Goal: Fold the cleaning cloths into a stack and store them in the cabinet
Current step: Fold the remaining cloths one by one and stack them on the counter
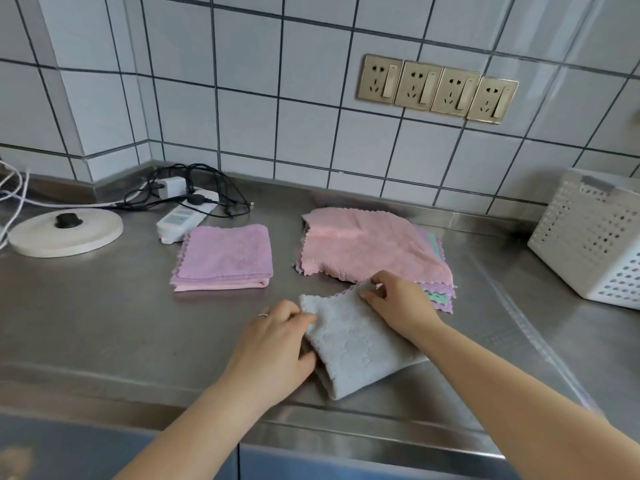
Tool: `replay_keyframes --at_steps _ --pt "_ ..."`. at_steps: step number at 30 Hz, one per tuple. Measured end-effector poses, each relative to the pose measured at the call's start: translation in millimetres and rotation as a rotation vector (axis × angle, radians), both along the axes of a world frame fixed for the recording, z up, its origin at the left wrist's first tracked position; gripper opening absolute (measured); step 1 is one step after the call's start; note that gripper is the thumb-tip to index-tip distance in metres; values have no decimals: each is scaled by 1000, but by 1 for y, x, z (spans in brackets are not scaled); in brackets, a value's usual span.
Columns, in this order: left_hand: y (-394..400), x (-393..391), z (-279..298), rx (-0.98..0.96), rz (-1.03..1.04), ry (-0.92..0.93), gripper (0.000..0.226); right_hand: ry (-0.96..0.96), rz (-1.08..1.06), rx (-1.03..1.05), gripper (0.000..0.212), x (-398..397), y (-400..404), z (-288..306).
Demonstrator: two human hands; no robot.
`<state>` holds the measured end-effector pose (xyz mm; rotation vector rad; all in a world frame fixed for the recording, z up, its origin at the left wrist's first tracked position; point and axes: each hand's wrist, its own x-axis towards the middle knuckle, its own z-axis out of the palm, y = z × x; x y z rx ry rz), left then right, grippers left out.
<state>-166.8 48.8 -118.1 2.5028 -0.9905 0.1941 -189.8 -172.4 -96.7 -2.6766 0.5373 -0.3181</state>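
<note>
I'm looking down at a steel counter (104,323), with an unfolded pile topped by a pink cloth (367,247) sitting beside a folded purple-and-pink stack (223,258). Nearest me, a grey cloth (356,344) is lying folded, my left hand (273,344) pinching its left edge, right hand (401,299) gripping its far corner

Left hand (273,344) palm down, fingers pinching; right hand (398,299) fingertips pinching; both forearms bare, extended forward.

Steel counter (104,323): cloths (367,244), basket (588,244).
</note>
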Motion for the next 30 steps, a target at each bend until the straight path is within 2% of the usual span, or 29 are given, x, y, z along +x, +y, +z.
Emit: replay_keyframes --at_steps 3,6,8,10,12,15,17,22,26,30 --pt "4 4 0 -36 4 -29 55 -28 15 -146 31 -3 5 2" --pt "0 1 10 -119 -68 -131 53 -190 122 -268 34 -16 19 2" --pt "-10 -6 18 -48 -159 -98 63 -231 240 -273 40 -27 35 -3" --pt "-19 -9 14 120 -206 -51 70 -139 318 -254 57 -36 49 -13" --pt "-22 -7 6 315 -199 13 76 18 305 -277 73 -44 52 -20" --pt "-17 -4 0 411 -160 64 95 132 241 -319 83 -51 44 -24" --pt "-14 -4 1 449 -151 86 92 186 198 -293 85 -56 39 -23" --pt "-7 -4 9 478 -146 118 104 286 10 -260 74 -67 13 -17" --pt "-17 8 23 330 -105 38 71 238 -48 -182 65 -70 3 -12" --pt "-34 23 31 252 -115 106 69 143 21 -19 49 -68 13 -2"
